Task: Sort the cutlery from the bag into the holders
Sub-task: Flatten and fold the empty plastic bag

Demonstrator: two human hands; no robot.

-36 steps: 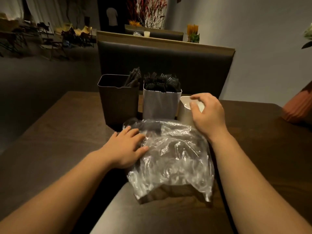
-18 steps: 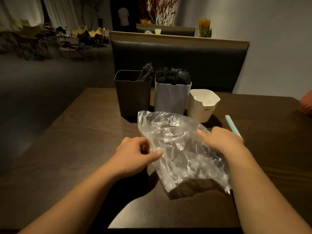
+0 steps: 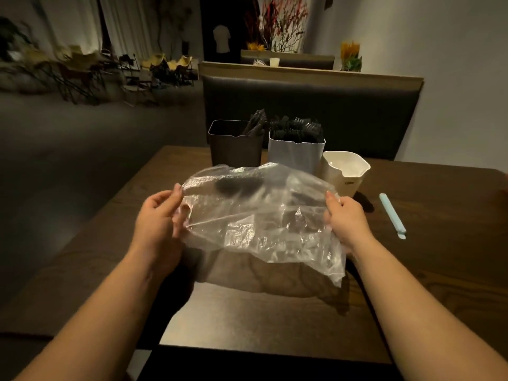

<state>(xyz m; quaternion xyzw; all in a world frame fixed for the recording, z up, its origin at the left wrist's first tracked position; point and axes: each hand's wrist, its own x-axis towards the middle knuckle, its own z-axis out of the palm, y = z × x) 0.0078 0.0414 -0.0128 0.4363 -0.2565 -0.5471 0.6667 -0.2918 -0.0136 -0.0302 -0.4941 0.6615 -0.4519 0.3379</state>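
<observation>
Head camera is showing the left hand point(image 3: 162, 215) and right hand point(image 3: 346, 218) each pinching one side of the clear bag point(image 3: 261, 229), holding it over the table point(image 3: 426, 270) with dark cutlery point(image 3: 236, 185) inside, just before the holders point(image 3: 295, 158); if either pinch slips, the slack plastic risks tipping and spilling pieces.

Scene was dim, warm-toned overall. Brightest patch was the wall point(image 3: 445, 64) at 1–2 o'clock, softly lit w/ gradual falloff. The bag point(image 3: 261, 229) caught small glare specks & cast a soft shadow on the tabletop point(image 3: 426, 257) toward 6 o'clock, where a pale sheen also showed. Bkgd at 10–11 o'clock was murky & soft. Wide-angle distortion bent the edges & stretched the forearms point(image 3: 96, 312) at 5 & 7 o'clock.
</observation>
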